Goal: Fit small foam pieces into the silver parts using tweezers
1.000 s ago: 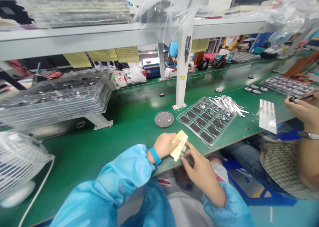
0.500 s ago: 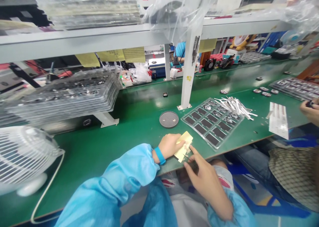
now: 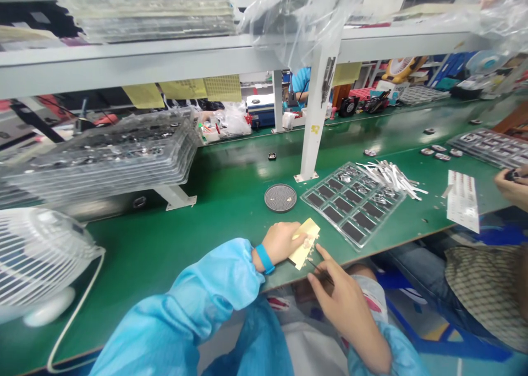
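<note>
My left hand (image 3: 281,239), a blue band at its wrist, grips a small yellow sheet (image 3: 310,227) near the table's front edge, its thumb lying across the top. Small pale bits cling along the sheet's right side. Thin dark tweezers (image 3: 320,269) sit in my right hand (image 3: 345,294), their tip by the sheet's lower right edge; the fingers partly hide them. Just beyond my left hand lies a round grey perforated dish (image 3: 280,206) with a few tiny bits on it. To the right is a clear tray (image 3: 359,243) of dark rectangular parts.
White strips (image 3: 391,178) are heaped over the tray's far corner. A shelf post (image 3: 311,145) rises behind the dish. On the left stand a white fan (image 3: 41,260) and stacked clear trays (image 3: 173,161). A co-worker's hand (image 3: 513,186) is at far right, near a white label sheet (image 3: 462,202).
My right hand has drawn back slightly, down and to the right, and more of the tweezers shows. The left hand keeps the yellow sheet in nearly the same place.
</note>
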Tool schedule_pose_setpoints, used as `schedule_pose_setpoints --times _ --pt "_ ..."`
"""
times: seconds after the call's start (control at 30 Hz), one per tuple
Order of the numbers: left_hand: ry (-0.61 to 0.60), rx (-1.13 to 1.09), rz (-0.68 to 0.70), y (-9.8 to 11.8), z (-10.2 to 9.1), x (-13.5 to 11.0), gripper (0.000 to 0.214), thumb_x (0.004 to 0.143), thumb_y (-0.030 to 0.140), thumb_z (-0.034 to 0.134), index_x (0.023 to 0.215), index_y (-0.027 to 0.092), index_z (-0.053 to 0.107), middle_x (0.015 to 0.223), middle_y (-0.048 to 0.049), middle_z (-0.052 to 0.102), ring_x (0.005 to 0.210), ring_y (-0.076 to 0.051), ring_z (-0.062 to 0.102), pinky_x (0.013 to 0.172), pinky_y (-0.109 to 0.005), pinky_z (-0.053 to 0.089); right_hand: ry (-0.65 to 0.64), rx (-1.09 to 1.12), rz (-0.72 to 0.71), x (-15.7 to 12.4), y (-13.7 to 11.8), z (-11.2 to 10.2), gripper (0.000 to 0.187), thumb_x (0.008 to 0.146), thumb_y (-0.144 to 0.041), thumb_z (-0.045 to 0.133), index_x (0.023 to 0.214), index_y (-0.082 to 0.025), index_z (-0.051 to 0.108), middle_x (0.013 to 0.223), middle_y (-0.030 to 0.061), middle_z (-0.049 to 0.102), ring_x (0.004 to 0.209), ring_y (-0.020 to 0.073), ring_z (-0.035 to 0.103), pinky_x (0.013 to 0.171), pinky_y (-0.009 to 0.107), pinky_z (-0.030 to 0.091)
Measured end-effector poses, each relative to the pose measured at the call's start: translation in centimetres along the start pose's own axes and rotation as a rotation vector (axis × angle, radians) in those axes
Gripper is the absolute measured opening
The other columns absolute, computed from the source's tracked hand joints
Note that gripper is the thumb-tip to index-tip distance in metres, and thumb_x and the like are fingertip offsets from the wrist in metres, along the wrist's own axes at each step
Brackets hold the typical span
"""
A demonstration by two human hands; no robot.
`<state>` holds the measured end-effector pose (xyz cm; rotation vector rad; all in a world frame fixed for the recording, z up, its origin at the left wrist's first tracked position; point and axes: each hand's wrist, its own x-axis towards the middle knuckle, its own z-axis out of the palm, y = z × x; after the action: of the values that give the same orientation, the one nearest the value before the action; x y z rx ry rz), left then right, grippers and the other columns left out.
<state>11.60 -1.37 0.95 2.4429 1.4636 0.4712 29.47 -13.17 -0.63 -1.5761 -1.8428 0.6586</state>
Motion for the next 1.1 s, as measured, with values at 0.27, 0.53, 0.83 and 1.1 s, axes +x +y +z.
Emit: schedule_pose_setpoints --times 0.27,0.53,0.83,1.1 --pt "0.007 0.007 0.0 -0.4 0.2 0.0 0.032 0.096 0.043 0.053 0.075 0.019 0.058 0.074 -0.0029 0.066 0.068 -0.017 0.061 0.058 -0.03 0.025 -0.04 0.009 0.008 -0.4 -0.2 0.9 0.011 0.096 -0.034 0.05 0.098 -0.024 0.054 0.147 0.007 0.049 0.088 0.0196 0.07 0.082 0.034 0.054" --pt "0.034 0.006 0.025 -0.2 0.1 -0.2 0.029 0.095 0.038 0.055 0.073 0.019 0.056 0.07 -0.0013 0.064 0.066 -0.017 0.061 0.057 -0.03 0.025 -0.024 0.046 -0.002 0.9 -0.3 0.5 0.01 0.096 -0.034 0.051 0.095 -0.025 0.053 0.151 0.0026 0.045 0.093 0.0197 0.07 0.088 0.034 0.053" --pt "0.029 0.008 0.005 -0.3 0.4 -0.2 0.03 0.095 0.039 0.054 0.073 0.019 0.055 0.071 -0.0019 0.064 0.067 -0.017 0.06 0.058 -0.029 0.024 -0.065 0.054 -0.004 -0.4 -0.8 1.6 0.012 0.097 -0.035 0.048 0.092 -0.024 0.053 0.153 0.0029 0.043 0.09 0.0191 0.069 0.082 0.033 0.054" --pt "0.029 0.003 0.008 -0.4 0.3 -0.1 0.031 0.095 0.04 0.053 0.073 0.02 0.056 0.071 -0.0017 0.064 0.066 -0.017 0.06 0.058 -0.029 0.025 -0.01 0.063 -0.018 -0.6 0.0 1.0 0.012 0.097 -0.035 0.05 0.092 -0.025 0.052 0.139 0.0041 0.057 0.089 0.0184 0.069 0.077 0.031 0.053"
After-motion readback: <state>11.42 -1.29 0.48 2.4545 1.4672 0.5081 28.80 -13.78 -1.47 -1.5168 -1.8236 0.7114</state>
